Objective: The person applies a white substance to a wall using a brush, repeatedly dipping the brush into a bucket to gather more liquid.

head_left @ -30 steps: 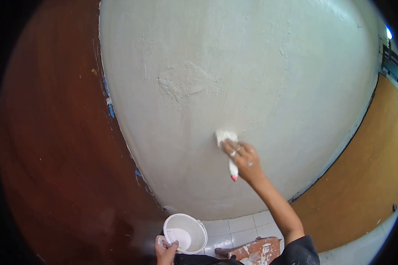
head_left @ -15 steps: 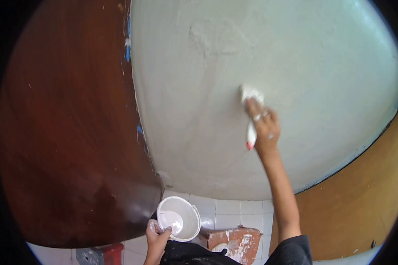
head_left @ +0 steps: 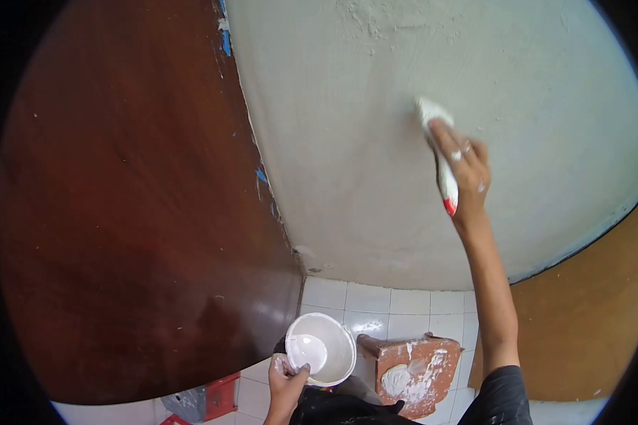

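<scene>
My right hand (head_left: 466,161) is closed around a paintbrush (head_left: 447,183) with a white handle tipped in red. White paint coats the bristles, which are at the pale wall (head_left: 347,177). Dabs of white show on the fingers of that hand. Low in the view, my left hand (head_left: 288,379) grips the rim of a white bucket (head_left: 344,354), thumb over the edge. A pool of white paint (head_left: 309,352) lies at the bottom of the bucket.
Dark brown wood panelling (head_left: 142,198) stands on the left, with blue flecks along its edge. A paint-spattered stool (head_left: 432,382) stands on the white tiled floor (head_left: 367,299). A red stool (head_left: 221,395) is at lower left, a tan panel (head_left: 581,319) at right.
My view has shifted, so wall, bucket and stool sit differently in it. The right hand has moved up and right in view with the brush; the left still grips the bucket.
</scene>
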A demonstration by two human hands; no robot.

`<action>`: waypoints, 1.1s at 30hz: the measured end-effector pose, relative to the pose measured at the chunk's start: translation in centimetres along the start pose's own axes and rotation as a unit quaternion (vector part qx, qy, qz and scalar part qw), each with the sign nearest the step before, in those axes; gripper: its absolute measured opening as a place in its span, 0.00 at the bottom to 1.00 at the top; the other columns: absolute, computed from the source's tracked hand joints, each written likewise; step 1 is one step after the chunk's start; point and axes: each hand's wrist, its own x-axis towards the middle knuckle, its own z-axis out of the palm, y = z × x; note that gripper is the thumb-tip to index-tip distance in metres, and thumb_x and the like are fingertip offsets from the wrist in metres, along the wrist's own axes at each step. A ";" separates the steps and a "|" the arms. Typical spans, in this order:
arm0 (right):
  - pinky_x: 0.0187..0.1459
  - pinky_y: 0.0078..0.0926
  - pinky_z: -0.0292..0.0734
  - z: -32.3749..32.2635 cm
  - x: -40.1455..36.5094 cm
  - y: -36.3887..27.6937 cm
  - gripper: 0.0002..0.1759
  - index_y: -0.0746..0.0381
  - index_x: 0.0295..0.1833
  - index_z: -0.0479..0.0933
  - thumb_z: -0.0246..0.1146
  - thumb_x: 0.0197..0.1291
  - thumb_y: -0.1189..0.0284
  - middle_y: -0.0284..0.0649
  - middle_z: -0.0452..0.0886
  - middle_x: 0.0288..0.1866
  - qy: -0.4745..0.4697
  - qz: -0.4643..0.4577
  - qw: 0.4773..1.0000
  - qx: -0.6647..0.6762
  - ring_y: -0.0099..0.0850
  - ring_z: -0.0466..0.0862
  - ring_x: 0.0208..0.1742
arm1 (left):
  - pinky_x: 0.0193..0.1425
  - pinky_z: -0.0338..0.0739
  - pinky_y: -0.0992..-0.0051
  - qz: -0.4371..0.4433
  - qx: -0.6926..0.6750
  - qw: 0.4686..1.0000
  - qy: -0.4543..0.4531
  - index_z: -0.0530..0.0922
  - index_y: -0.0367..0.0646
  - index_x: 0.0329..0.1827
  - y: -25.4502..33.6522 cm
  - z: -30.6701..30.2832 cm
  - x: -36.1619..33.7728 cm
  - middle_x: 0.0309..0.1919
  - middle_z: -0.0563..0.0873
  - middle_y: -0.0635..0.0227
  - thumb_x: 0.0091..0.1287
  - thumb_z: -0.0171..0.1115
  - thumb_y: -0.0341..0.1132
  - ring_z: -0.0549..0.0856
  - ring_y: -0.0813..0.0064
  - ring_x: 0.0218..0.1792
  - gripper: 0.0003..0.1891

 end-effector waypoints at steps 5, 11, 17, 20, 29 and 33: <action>0.47 0.28 0.80 3.7 -5.1 -0.8 0.25 0.49 0.63 0.84 0.67 0.59 0.75 0.29 0.86 0.62 -0.020 -0.019 0.994 -0.101 0.33 0.83 0.48 | 0.29 0.71 0.82 0.000 0.038 0.999 -0.017 0.67 0.45 0.36 -2.3 -2.0 0.9 0.28 0.73 0.74 0.59 0.70 0.18 0.75 0.85 0.28 0.18; 0.48 0.29 0.80 10.4 -22.0 -6.7 0.27 0.49 0.65 0.82 0.65 0.58 0.77 0.30 0.87 0.61 -0.116 0.046 0.992 -0.033 0.33 0.84 0.50 | 0.38 0.81 0.74 -0.006 0.018 0.999 -0.037 0.67 0.47 0.40 -2.7 -4.0 0.9 0.33 0.71 0.74 0.67 0.65 0.17 0.77 0.79 0.36 0.16; 0.53 0.34 0.80 11.8 -27.6 -8.5 0.28 0.50 0.65 0.81 0.66 0.57 0.77 0.34 0.88 0.60 -0.194 0.098 0.975 0.048 0.37 0.86 0.51 | 0.49 0.85 0.69 0.003 0.006 1.000 -0.016 0.74 0.40 0.65 -9.0 -9.9 0.8 0.51 0.84 0.63 0.66 0.65 0.16 0.86 0.69 0.49 0.24; 0.55 0.35 0.80 9.8 -20.6 -6.4 0.28 0.48 0.65 0.81 0.64 0.58 0.79 0.31 0.87 0.61 -0.076 0.106 0.991 0.042 0.40 0.85 0.51 | 0.49 0.84 0.71 0.007 0.000 0.997 -0.081 0.72 0.37 0.69 -6.0 -10.0 0.1 0.54 0.84 0.61 0.65 0.66 0.16 0.86 0.69 0.50 0.28; 0.51 0.27 0.80 12.3 -21.3 -7.9 0.25 0.49 0.62 0.84 0.68 0.58 0.75 0.27 0.88 0.59 -0.013 0.070 0.994 -0.080 0.31 0.85 0.50 | 0.43 0.80 0.76 0.019 0.139 0.988 -0.060 0.77 0.38 0.55 -10.9 -12.5 1.6 0.42 0.82 0.69 0.63 0.70 0.19 0.82 0.77 0.41 0.19; 0.54 0.31 0.80 16.4 -34.4 -11.5 0.26 0.48 0.65 0.82 0.63 0.61 0.77 0.29 0.86 0.63 -0.160 0.119 0.980 0.015 0.38 0.84 0.53 | 0.36 0.70 0.79 0.042 0.274 0.959 -0.065 0.74 0.43 0.44 -12.5 -13.9 3.0 0.34 0.75 0.76 0.61 0.72 0.22 0.74 0.82 0.33 0.15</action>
